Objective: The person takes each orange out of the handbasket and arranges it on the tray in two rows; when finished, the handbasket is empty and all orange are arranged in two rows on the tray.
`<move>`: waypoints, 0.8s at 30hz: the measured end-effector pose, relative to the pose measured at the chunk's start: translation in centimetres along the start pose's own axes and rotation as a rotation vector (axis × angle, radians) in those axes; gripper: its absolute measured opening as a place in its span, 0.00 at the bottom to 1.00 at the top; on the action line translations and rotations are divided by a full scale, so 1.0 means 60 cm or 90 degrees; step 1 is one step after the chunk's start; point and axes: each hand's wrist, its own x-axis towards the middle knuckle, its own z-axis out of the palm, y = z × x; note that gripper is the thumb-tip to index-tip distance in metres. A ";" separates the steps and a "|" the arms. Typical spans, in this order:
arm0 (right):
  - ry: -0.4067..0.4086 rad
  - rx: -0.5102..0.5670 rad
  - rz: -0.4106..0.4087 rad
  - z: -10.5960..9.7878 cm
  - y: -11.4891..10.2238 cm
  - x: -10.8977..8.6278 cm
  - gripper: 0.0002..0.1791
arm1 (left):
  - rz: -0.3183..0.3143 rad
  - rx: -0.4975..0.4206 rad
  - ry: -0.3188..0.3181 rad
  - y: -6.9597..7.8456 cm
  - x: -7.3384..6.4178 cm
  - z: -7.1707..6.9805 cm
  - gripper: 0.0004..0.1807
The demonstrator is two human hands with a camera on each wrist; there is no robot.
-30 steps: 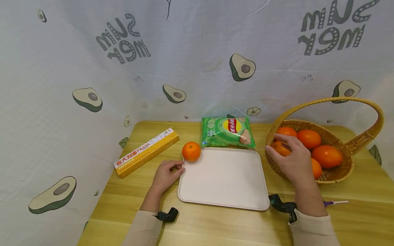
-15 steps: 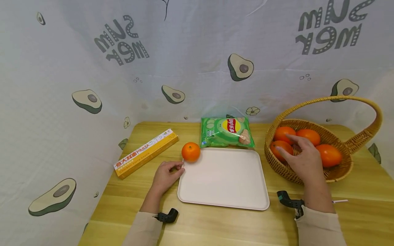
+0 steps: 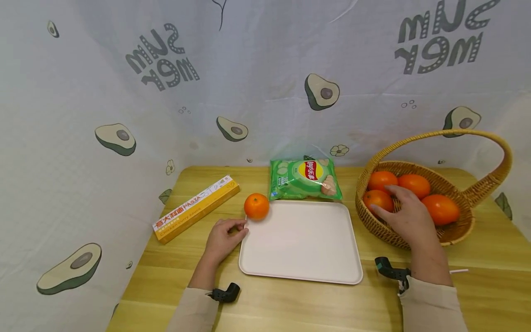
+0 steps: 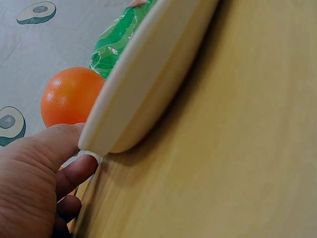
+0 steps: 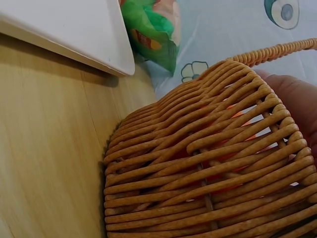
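My left hand (image 3: 224, 237) pinches the left rim of the white tray (image 3: 300, 244); in the left wrist view, the thumb lies at the rim and the other fingers curl below it. An orange (image 3: 256, 206) sits at the tray's far left corner, just beyond this hand. At the right, my right hand (image 3: 410, 219) reaches into the wicker basket (image 3: 458, 237), thumb and fingers curved round the near-left orange (image 3: 378, 200). Several more orange fruits (image 3: 440, 210) lie in the basket. The basket wall hides most of this hand in the right wrist view.
A green bag of chips (image 3: 304, 179) lies behind the tray. To the left is a yellow pasta box (image 3: 197, 210), set at a slant. The basket's tall handle (image 3: 448, 133) arches above the fruit. A thin white stick (image 3: 459, 270) lies by the right forearm.
My right hand has moved right and down into the basket, and its fingers have closed in on the near-left orange. The left hand and tray have stayed in place.
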 end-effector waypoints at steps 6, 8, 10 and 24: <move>-0.023 -0.046 0.007 0.003 0.003 0.001 0.46 | 0.004 0.002 0.003 -0.003 0.000 0.002 0.11; -0.022 -0.055 0.007 0.005 0.003 0.001 0.46 | 0.006 0.001 0.004 -0.004 0.000 0.002 0.11; -0.022 -0.063 0.009 0.006 0.004 0.001 0.46 | 0.008 -0.002 0.005 -0.005 -0.001 0.002 0.11; -0.038 -0.095 -0.005 0.006 0.004 0.006 0.46 | 0.031 0.007 0.020 -0.006 -0.001 0.002 0.10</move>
